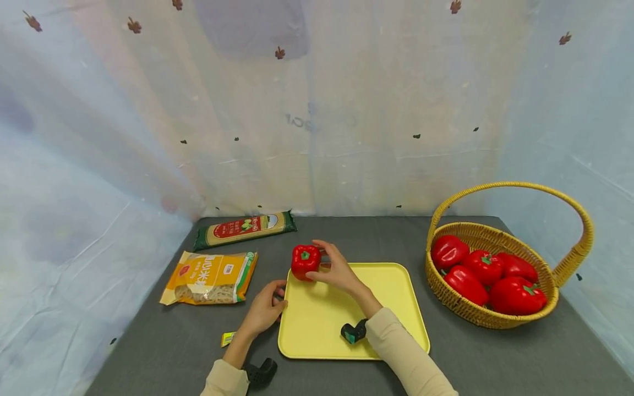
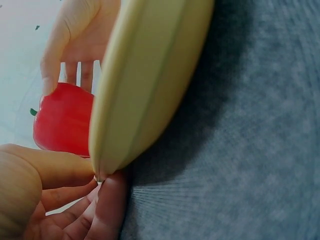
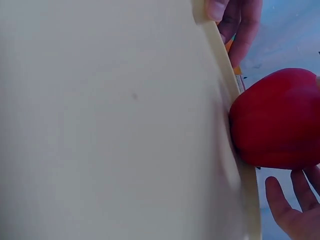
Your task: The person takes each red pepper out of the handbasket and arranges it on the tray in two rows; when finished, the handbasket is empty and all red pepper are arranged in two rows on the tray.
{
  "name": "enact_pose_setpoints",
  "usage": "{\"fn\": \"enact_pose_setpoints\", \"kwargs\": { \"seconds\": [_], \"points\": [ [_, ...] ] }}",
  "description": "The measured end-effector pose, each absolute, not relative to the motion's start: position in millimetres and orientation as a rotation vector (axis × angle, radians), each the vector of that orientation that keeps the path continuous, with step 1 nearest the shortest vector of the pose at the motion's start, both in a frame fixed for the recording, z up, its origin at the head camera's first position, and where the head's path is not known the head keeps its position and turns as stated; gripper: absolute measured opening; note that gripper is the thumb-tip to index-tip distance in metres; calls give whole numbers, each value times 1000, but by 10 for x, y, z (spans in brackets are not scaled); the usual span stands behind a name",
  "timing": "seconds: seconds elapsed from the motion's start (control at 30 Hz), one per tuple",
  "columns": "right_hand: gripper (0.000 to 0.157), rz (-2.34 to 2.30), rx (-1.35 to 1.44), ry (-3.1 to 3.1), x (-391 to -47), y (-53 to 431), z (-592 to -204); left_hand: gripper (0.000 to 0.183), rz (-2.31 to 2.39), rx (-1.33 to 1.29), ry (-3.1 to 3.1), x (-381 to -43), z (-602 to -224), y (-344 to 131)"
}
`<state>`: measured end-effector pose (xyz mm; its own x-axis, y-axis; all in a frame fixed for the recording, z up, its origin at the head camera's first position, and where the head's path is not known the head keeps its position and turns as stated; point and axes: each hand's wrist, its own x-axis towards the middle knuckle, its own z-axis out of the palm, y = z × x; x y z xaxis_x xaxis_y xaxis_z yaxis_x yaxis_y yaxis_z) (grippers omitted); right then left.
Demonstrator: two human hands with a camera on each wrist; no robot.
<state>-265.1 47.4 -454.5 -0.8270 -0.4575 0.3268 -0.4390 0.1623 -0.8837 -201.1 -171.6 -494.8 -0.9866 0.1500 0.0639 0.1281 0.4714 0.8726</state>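
Gripping the red bell pepper (image 1: 303,267) at the far left corner of the yellow tray (image 1: 317,330), the right hand (image 1: 339,269) keeps thumb and parted fingers around it, probably against rolling. The left hand (image 1: 266,308) pinches the tray's rim (likely steadying it). Rightward stands a wicker basket (image 1: 487,319); leftward, an orange food bag (image 1: 210,278). Grey cloth (image 1: 386,236) covers the tabletop; pale printed sheeting (image 1: 346,110) encloses everything.

Cream sleeves (image 1: 408,355), black wrist cameras (image 1: 262,373), green patch (image 1: 349,337) on one
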Motion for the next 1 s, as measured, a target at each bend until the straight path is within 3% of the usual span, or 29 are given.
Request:
{"fn": "enact_pose_setpoints", "kwargs": {
  "seconds": [0.37, 0.67, 1.0],
  "points": [
    [73, -1745, -932, 2489, -2687, 684, -4543, 42, 1618, 255, 2663, -2009, -4950, -1699],
    [64, -1690, -1020, 2558, -2363, 1059, -4022, 42, 1648, 251, 2644, -2004, -4955, -1693],
    [58, -1676, -1099, 2832, -2133, 1750, -3785, 43, 1609, 228, 2670, -2021, -4970, -1713]
  ]
}}
